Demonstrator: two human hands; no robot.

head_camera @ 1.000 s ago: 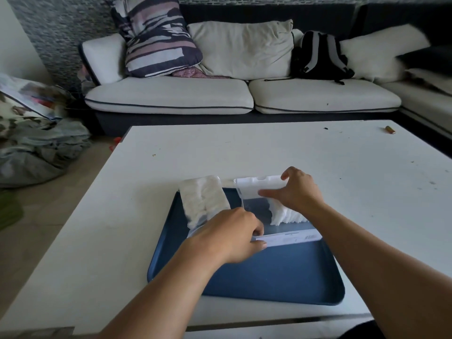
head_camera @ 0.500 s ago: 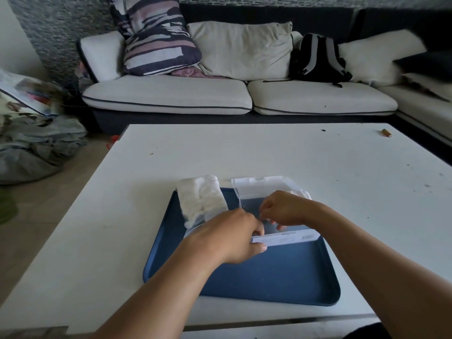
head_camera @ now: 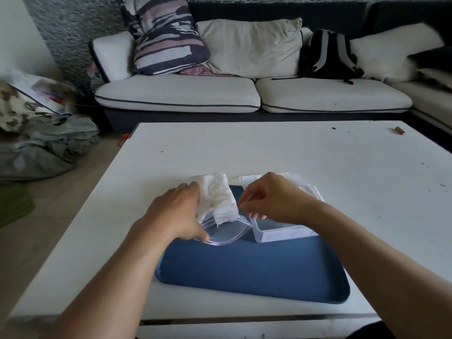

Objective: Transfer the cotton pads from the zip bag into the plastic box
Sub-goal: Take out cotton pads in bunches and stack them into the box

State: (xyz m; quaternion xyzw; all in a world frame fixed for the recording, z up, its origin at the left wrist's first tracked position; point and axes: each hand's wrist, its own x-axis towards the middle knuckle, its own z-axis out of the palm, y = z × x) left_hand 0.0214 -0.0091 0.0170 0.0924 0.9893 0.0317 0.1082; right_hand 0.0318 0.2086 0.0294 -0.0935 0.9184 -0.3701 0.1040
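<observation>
A clear zip bag (head_camera: 227, 232) lies on the blue tray (head_camera: 244, 272), its mouth gaping toward me. White cotton pads (head_camera: 216, 199) fill its far half. My left hand (head_camera: 178, 214) grips the bag along its left side, with fingertips at the mouth's rim. Just right of the bag stands the clear plastic box (head_camera: 281, 234), its lid open at the back. More cotton pads (head_camera: 307, 188) lie in the box's far part. My right hand (head_camera: 271, 196) hovers over the box's left end beside the bag, fingers loosely curled, with nothing visible in them.
The tray sits on a white table (head_camera: 318, 162), near its front edge. A small brown object (head_camera: 399, 130) lies at the table's far right. Behind stands a sofa (head_camera: 176, 94) with cushions and a black backpack (head_camera: 327, 55). Bundled cloth (head_camera: 44, 148) lies on the floor to the left.
My right hand has come out of the box and moved left toward the bag. My left hand has shifted from the box's front edge onto the bag, whose mouth now gapes.
</observation>
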